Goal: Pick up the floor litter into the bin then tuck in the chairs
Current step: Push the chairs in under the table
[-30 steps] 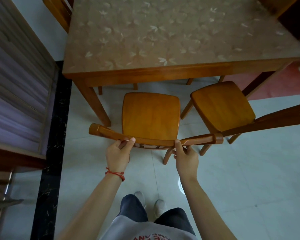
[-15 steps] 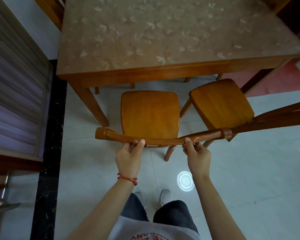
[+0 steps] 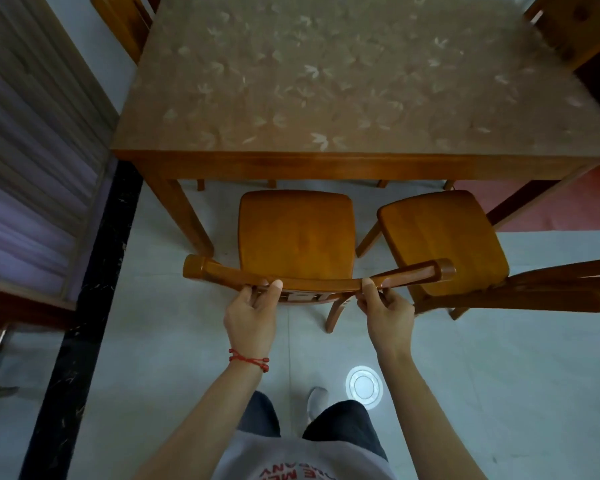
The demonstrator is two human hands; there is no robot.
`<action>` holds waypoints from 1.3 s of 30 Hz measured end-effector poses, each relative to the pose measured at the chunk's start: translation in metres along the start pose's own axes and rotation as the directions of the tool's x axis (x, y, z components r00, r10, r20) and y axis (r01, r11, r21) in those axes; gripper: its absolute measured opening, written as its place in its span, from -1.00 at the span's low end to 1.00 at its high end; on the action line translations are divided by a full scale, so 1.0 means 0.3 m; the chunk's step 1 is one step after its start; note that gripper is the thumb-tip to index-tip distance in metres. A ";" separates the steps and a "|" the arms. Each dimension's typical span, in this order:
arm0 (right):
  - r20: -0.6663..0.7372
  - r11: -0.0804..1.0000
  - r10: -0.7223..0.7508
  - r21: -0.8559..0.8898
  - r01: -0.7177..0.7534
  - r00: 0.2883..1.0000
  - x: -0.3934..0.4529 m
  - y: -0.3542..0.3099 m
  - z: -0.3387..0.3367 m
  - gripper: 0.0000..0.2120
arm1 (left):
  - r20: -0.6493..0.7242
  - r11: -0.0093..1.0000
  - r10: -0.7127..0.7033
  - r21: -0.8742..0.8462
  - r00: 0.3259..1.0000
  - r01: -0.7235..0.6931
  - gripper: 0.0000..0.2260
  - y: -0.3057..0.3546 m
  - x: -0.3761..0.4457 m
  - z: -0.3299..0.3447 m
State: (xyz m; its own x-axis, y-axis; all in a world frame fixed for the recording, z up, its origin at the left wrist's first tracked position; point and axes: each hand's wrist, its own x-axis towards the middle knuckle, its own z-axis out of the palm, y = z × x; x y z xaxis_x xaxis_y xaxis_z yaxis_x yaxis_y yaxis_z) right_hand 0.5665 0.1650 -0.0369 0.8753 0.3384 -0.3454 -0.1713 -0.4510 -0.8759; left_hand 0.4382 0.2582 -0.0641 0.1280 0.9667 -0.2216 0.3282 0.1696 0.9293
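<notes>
The curved top rail of the nearer chair [image 3: 296,233] is gripped by both hands: the left hand [image 3: 250,318] is closed round it left of centre, thumb on top, and the right hand [image 3: 388,315] is closed round it right of centre in the same way. The chair is seen from above, just short of the tabletop [image 3: 343,84], with the front of its seat close to the table's near edge and not yet underneath. The step in hand is judged to be the tucking in of this chair; it is best done with an even push from both hands, so that the seat is kept square to the edge and the chair's left side is kept clear of the table leg [image 3: 184,216] just beside it. The chair is of orange-brown varnished wood, with a square, slightly dished seat and rounded rail ends. A second chair [image 3: 440,237] of the same make is set just to the right, angled and also untucked. No litter can be made out on the pale tiled floor [image 3: 499,375], so the first part of the task is judged done.
</notes>
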 end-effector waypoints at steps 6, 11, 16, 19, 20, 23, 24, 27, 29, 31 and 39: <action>0.057 0.999 -0.039 -0.013 0.039 0.998 0.085 -0.015 -0.034 -0.67 | -0.056 1.000 0.002 -0.016 0.998 -0.003 -0.75 0.022 -0.002 0.079; 0.099 0.997 -0.062 -0.045 0.067 0.993 0.152 -0.024 -0.020 -0.72 | -0.085 1.000 0.030 0.008 0.996 -0.029 -0.75 0.046 0.039 0.112; 0.134 0.996 -0.074 -0.038 0.080 0.988 0.211 -0.037 0.017 -0.75 | -0.088 0.999 0.023 0.036 0.996 -0.020 -0.78 0.070 0.098 0.126; 0.146 0.997 -0.077 -0.020 0.081 0.986 0.250 -0.049 0.047 -0.79 | -0.095 0.999 0.013 0.041 0.995 -0.009 -0.77 0.095 0.139 0.137; 0.148 0.996 -0.083 -0.014 0.086 0.986 0.262 -0.055 0.059 -0.81 | -0.098 0.999 0.009 0.042 0.995 -0.005 -0.78 0.102 0.155 0.140; 0.142 0.996 -0.092 -0.002 0.094 0.986 0.296 -0.076 0.101 -0.82 | -0.097 0.999 0.007 0.046 0.995 -0.002 -0.78 0.123 0.215 0.143; 0.140 0.995 -0.096 -0.002 0.097 0.985 0.307 -0.085 0.116 -0.82 | -0.096 0.999 0.006 0.047 0.995 -0.002 -0.78 0.131 0.236 0.142; 0.137 0.995 -0.100 -0.005 0.102 0.986 0.339 -0.119 0.159 -0.81 | -0.095 1.000 -0.003 0.028 0.995 0.006 -0.78 0.148 0.301 0.143; 0.133 0.995 -0.096 -0.001 0.097 0.986 0.365 -0.140 0.184 -0.81 | -0.093 1.000 -0.012 0.014 0.996 0.014 -0.77 0.158 0.340 0.151; 0.125 0.996 -0.093 -0.002 0.094 0.988 0.392 -0.163 0.207 -0.82 | -0.093 1.000 -0.019 -0.004 0.995 0.019 -0.78 0.168 0.379 0.164; 0.107 0.993 -0.101 -0.049 0.106 0.989 0.492 -0.211 0.266 -0.75 | -0.082 0.999 -0.024 -0.025 0.996 0.022 -0.78 0.199 0.487 0.209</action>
State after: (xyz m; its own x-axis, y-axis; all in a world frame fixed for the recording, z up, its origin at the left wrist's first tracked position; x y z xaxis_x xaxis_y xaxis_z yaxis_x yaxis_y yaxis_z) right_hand 0.6706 0.3093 -0.0594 0.8346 0.4686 -0.2896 -0.0549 -0.4523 -0.8902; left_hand 0.5353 0.3974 -0.0597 0.0425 0.9749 -0.2187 0.3076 0.1955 0.9312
